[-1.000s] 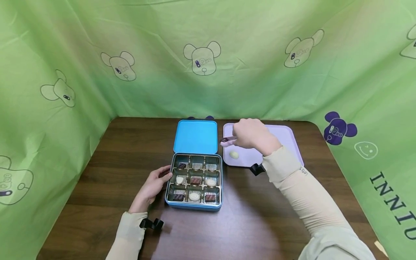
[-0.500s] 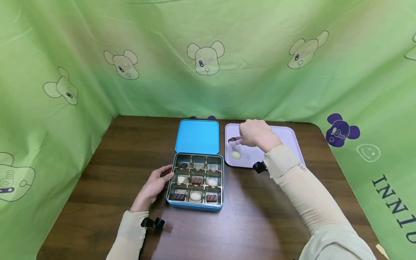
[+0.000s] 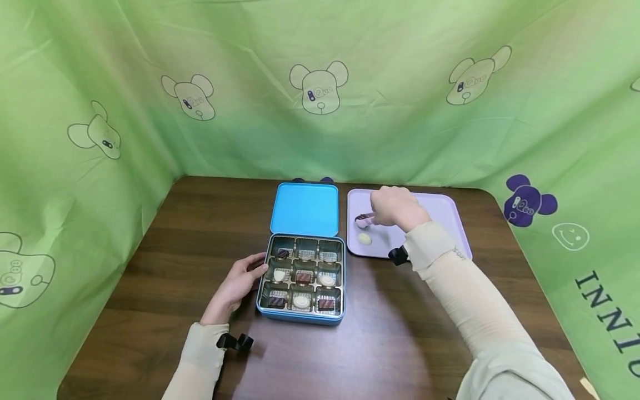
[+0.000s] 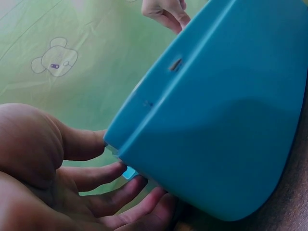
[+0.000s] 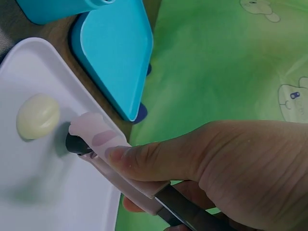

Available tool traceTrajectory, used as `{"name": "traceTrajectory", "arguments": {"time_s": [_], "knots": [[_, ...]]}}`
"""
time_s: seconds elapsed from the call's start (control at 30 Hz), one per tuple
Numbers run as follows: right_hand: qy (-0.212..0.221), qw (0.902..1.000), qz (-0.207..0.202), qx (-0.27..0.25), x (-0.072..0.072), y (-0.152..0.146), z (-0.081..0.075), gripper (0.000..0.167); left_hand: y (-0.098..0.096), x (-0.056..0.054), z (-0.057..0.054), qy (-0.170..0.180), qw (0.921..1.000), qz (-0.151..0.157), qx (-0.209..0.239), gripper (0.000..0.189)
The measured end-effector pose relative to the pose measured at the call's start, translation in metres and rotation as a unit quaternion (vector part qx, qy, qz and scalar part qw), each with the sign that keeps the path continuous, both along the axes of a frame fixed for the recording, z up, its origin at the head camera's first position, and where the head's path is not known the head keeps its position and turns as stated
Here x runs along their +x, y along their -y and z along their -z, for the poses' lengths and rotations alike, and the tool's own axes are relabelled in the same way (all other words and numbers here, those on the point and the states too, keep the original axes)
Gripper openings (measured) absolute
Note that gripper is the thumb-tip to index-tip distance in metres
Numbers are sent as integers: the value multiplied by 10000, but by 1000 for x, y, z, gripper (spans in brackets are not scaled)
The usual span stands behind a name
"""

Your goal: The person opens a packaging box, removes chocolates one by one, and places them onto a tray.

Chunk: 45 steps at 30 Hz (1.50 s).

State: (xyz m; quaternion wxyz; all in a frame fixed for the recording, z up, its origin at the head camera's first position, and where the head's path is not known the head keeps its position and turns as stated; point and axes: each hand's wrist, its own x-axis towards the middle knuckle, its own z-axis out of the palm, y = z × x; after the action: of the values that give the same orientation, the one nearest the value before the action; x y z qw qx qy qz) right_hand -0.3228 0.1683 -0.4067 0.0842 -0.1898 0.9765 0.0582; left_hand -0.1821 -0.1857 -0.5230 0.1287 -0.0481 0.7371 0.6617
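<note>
My right hand [image 3: 398, 206] grips a pair of tongs [image 5: 110, 154] with pale pink tips and dark handles. Between the tips sits a dark chocolate [image 5: 75, 144], close over the left part of the lilac tray [image 3: 440, 222]. A cream-coloured oval chocolate [image 3: 365, 239] lies on the tray just nearer than the tips. My left hand [image 3: 239, 283] rests against the left side of a blue tin [image 3: 300, 318], thumb at the rim and fingers along the wall. Dark, brown and white chocolates occupy several cells of its divided insert [image 3: 302, 261]; the back middle and back right cells hold none.
Behind the tin lies its blue lid [image 3: 305, 210], left of the tray. A green printed curtain [image 3: 240, 139] rises along the back and both sides of the brown wooden table [image 3: 165, 266]. A black wrist camera [image 3: 235, 343] is strapped on each arm.
My right hand has moved the tongs and dark chocolate rightward from the tray's left edge to over its surface, and a little lower. The left hand has stayed at the tin.
</note>
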Motion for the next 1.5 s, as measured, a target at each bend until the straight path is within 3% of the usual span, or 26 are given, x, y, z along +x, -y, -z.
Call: {"name": "traceTrajectory", "arguments": {"time_s": [0.23, 0.73, 1.1, 1.3, 1.5], "knots": [[-33, 10000, 4, 9, -2, 1, 9, 29, 0, 0, 0, 21, 10000, 51, 5, 44], [-96, 9999, 134, -1, 4, 2, 10, 34, 0, 2, -1, 22, 10000, 40, 20, 45], [-908, 9954, -149, -261, 28, 15, -28, 27, 2, 2, -2, 14, 10000, 23, 4, 46], [-1064, 9919, -542, -433, 48, 41, -47, 13, 1, 1, -1, 50, 10000, 1, 30, 45], [-1138, 9890, -841, -427, 59, 63, -53, 17, 0, 0, -1, 102, 9999, -46, 67, 45]]}}
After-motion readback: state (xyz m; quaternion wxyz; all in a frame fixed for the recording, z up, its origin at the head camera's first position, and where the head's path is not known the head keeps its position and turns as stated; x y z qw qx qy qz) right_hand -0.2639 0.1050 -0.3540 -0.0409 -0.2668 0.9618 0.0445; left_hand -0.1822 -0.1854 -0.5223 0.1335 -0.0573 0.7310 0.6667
